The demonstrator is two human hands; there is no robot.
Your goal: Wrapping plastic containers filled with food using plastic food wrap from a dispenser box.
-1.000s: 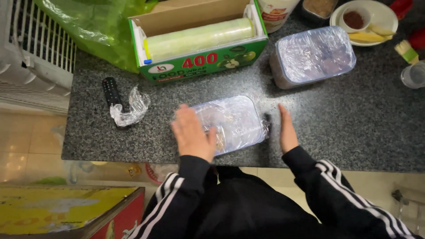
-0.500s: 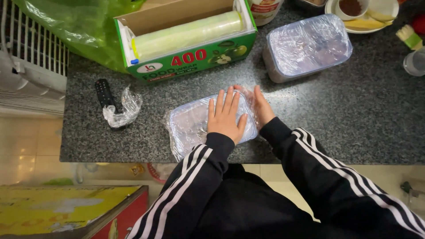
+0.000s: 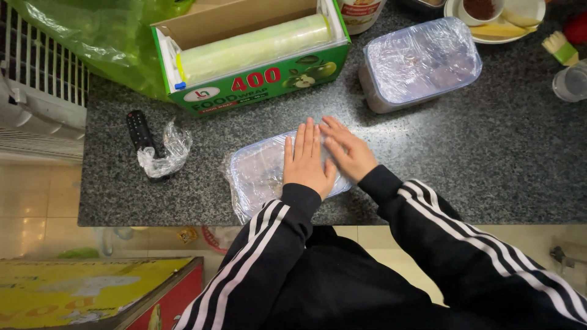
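A low clear plastic container (image 3: 257, 174) wrapped in cling film lies near the front edge of the dark speckled countertop (image 3: 489, 159). My left hand (image 3: 306, 160) rests flat on its film-covered top, fingers together and pointing away from me. Just to its right, my right hand (image 3: 347, 150) also lies flat on the top, fingers angled left and touching the left hand. Neither hand holds anything. Both arms wear black sleeves with white stripes.
A green box holding a cling film roll (image 3: 257, 52) stands open at the back. A second film-wrapped container (image 3: 419, 64) sits at back right. A black remote with crumpled film (image 3: 156, 150) lies left. A green plastic bag (image 3: 85, 36), a plate (image 3: 495, 18) and a cup (image 3: 572, 82) are around.
Both hands moved from the container's sides onto its top. They now lie side by side on the film, shifted slightly right of where the left hand pressed half a second ago.
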